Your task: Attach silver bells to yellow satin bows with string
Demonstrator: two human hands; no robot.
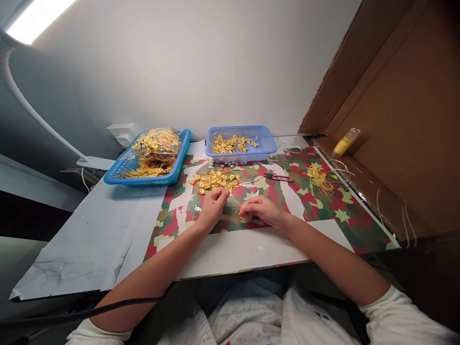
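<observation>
My left hand (212, 207) rests on the patterned table covering (316, 215) with its fingers pinched together at the near edge of a loose pile of small yellow ribbon bows (214, 179). My right hand (261, 210) lies just to the right, fingertips pinched toward the left hand. A thin pale thread or wire (234, 202) runs between the two hands; both seem to grip it. Whether a bow hangs on it is too small to tell.
A blue basket (237, 154) at the back centre holds several yellow bows. A larger blue tray (118, 176) at the back left holds bagged bows. Small snips (278, 178) lie right of the pile, yellow thread scraps (318, 179) and a yellow bottle (345, 142) farther right. A brown board (402, 115) walls the right side.
</observation>
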